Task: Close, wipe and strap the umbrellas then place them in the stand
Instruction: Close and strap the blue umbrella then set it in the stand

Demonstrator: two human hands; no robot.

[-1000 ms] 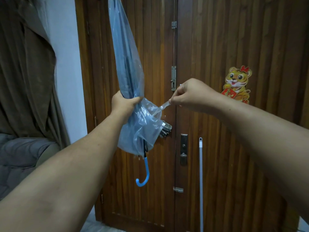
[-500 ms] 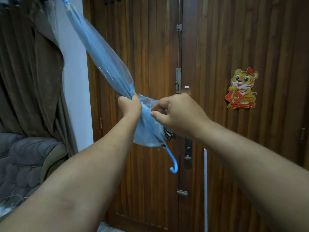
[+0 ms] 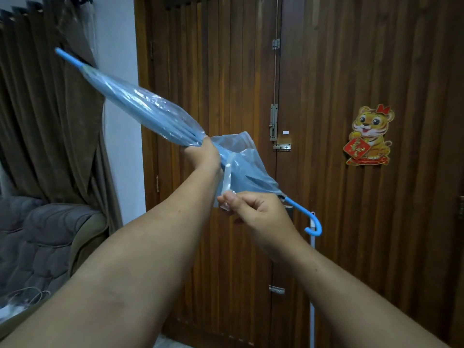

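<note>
**Q:** How is the umbrella gripped?

**A:** The folded canopy of the clear blue umbrella [image 3: 150, 109] is clasped by the left hand [image 3: 202, 155], with the fingers wrapped round the gathered plastic near its midpoint. The white closure strap [image 3: 227, 180] is pinched between thumb and forefinger of the right hand [image 3: 253, 213] and is drawn taut downward from the canopy.

**Q:** Where is the umbrella located?

**A:** It is held in the air at chest height, tilted on a diagonal. The blue tip [image 3: 66, 56] is pointed up and to the left, and the hooked blue handle [image 3: 312, 226] is directed down and to the right. The loose canopy section between the left hand and the handle is not yet bound by the strap.

**Q:** What is seen around it?

**A:** A slatted wooden door [image 3: 326, 71] is seen behind the umbrella, with a tiger sticker [image 3: 369, 135] fixed to it. A brown curtain [image 3: 37, 121] and a grey cushioned seat [image 3: 37, 237] are seen on the left.
</note>
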